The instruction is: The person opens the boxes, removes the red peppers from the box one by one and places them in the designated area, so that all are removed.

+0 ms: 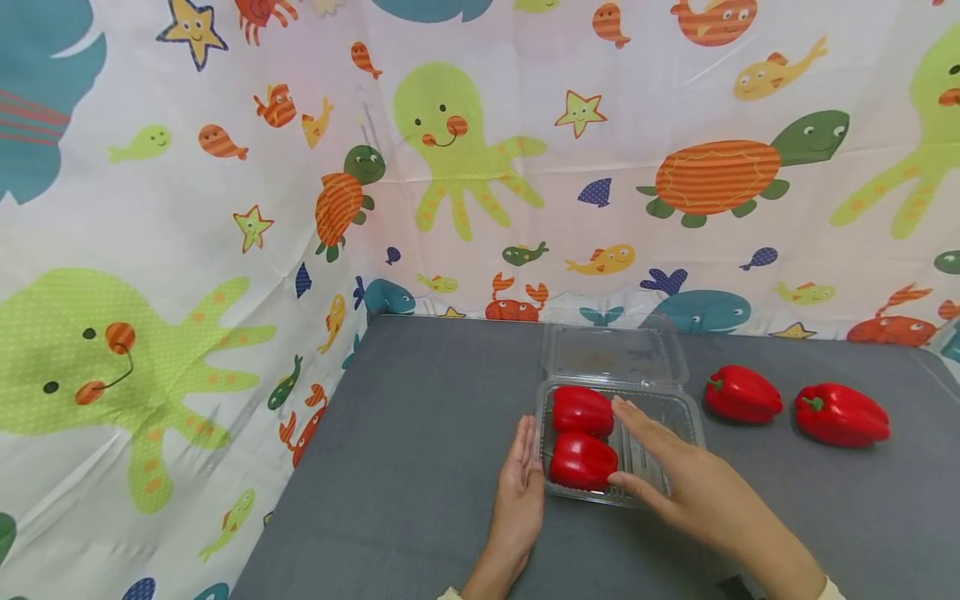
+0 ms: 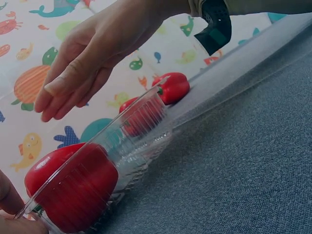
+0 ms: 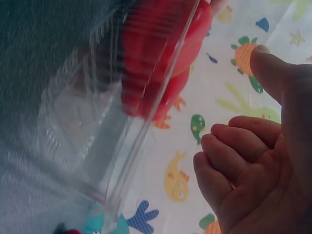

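Observation:
A clear plastic clamshell box (image 1: pixel 696 421) lies on the table with its lid (image 1: pixel 615 354) folded back. Two red bell peppers, a far one (image 1: pixel 582 410) and a near one (image 1: pixel 583 461), sit one behind the other in its left half. Along the box's left side my left hand (image 1: pixel 519 492) rests with straight fingers, touching the wall. My right hand (image 1: pixel 693 479) hovers over the box's right half, fingers extended and thumb apart. In the right wrist view, the right hand (image 3: pixel 253 165) holds nothing.
Two more red bell peppers, one nearer the box (image 1: pixel 742 395) and one farther right (image 1: pixel 842 415), lie on the grey table (image 1: pixel 420 433). A white curtain (image 1: pixel 480 275) printed with sea animals borders the back and left. The right wrist wears a dark band (image 2: pixel 217 27).

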Action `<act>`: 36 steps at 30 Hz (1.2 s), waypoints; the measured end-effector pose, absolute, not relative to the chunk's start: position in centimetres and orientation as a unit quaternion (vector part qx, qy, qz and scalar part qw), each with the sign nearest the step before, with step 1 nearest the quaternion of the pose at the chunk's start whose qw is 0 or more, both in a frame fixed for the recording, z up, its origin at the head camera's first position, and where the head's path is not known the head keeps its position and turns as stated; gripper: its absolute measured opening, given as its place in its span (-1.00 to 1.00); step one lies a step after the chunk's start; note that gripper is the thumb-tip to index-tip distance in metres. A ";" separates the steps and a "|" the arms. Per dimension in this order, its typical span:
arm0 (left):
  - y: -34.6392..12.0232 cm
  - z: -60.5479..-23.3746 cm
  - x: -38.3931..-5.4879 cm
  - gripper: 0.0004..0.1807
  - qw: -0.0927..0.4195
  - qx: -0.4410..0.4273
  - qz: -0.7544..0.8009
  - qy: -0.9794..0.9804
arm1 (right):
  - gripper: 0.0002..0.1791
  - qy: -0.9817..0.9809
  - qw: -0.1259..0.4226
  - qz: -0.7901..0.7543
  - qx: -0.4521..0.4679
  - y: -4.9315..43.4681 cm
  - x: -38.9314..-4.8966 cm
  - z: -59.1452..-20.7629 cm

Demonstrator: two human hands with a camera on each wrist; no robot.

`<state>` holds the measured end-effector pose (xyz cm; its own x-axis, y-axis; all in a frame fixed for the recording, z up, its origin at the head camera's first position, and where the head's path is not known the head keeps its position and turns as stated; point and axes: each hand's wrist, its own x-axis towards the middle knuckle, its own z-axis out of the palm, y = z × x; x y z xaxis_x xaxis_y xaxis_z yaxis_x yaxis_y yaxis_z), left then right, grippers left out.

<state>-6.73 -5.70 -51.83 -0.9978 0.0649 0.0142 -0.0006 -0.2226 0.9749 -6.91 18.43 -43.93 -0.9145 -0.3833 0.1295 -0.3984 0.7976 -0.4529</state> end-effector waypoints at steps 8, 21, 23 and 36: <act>-5.8 -51.6 -6.6 -0.23 0.033 0.015 0.779 0.626 | 0.09 -0.942 0.027 0.252 0.222 17.0 -6.7 -44.3; -5.9 -51.7 -6.7 -0.23 0.035 0.013 0.775 0.631 | 0.04 -0.939 0.042 0.238 0.244 15.1 -7.1 -45.4; -5.9 -51.7 -6.7 -0.22 0.038 0.010 0.773 0.633 | 0.03 -0.939 0.047 0.232 0.248 14.8 -7.2 -45.6; -5.9 -51.6 -6.7 -0.23 0.043 0.003 0.772 0.634 | 0.01 -0.938 0.090 0.218 0.255 13.9 -7.3 -47.0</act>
<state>-6.68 -5.93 -51.60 -0.9963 0.0699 -0.0494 -0.0622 -0.1934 0.9791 -7.32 13.86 -47.01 -0.8535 -0.4399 0.2792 -0.5180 0.7746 -0.3629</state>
